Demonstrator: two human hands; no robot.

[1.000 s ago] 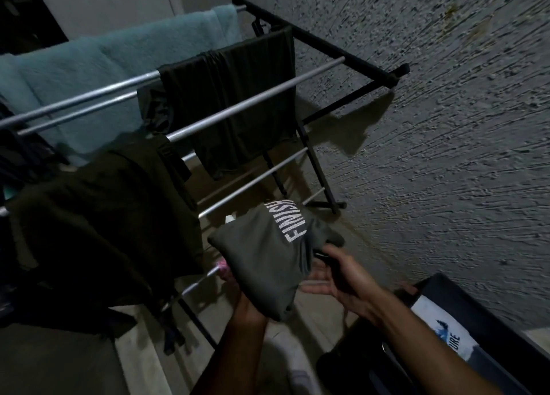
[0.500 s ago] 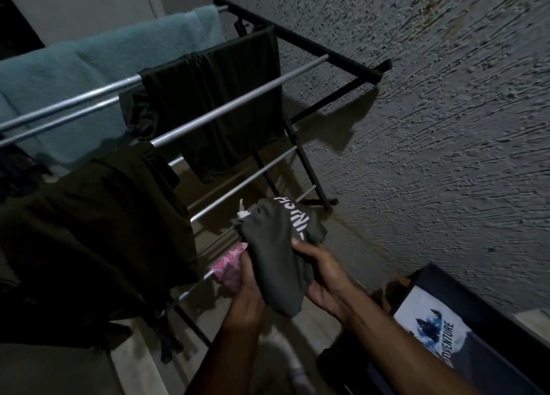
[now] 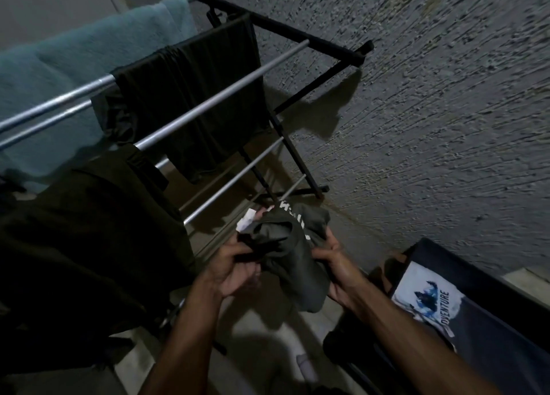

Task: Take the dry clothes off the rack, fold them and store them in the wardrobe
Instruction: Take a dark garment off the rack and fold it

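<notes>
Beside rack [image 3: 300, 34], w/ floor gap beneath, left hand [image 3: 235, 271] & right hand [image 3: 339, 271] each grip bunched grey shirt [image 3: 293, 256] edges.

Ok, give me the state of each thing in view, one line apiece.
Grey-green garment: bunched, off the rack, held in both hands.
Left hand: grips the garment.
Right hand: grips the garment.
Teal towel: draped on rack.
Dark garment: hanging on rack.
Printed shirt: lying flat.
</notes>
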